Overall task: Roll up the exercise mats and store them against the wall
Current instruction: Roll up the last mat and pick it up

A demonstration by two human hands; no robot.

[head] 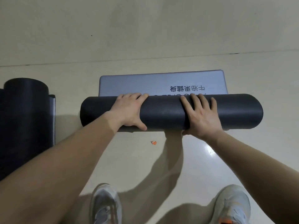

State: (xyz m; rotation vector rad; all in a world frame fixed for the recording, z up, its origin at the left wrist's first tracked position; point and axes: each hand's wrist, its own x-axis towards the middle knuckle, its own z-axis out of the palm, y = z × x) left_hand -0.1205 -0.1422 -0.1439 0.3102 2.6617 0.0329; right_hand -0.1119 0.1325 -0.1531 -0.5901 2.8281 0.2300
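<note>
fingers curl over the rolled mat

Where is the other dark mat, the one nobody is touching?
In the head view, the other dark mat lies on the floor at the far left edge, apart from the mat being rolled under the left hand and right hand.

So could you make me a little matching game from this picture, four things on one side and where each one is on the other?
Things:
1 left hand
2 grey mat end
3 second dark mat
4 orange scrap

Places:
A at the left edge of the view
B on the bare floor, nearer the person than the dark roll
C gripping the dark roll
D flat on the floor beyond the dark roll

Pairs: 1-C, 2-D, 3-A, 4-B
</note>
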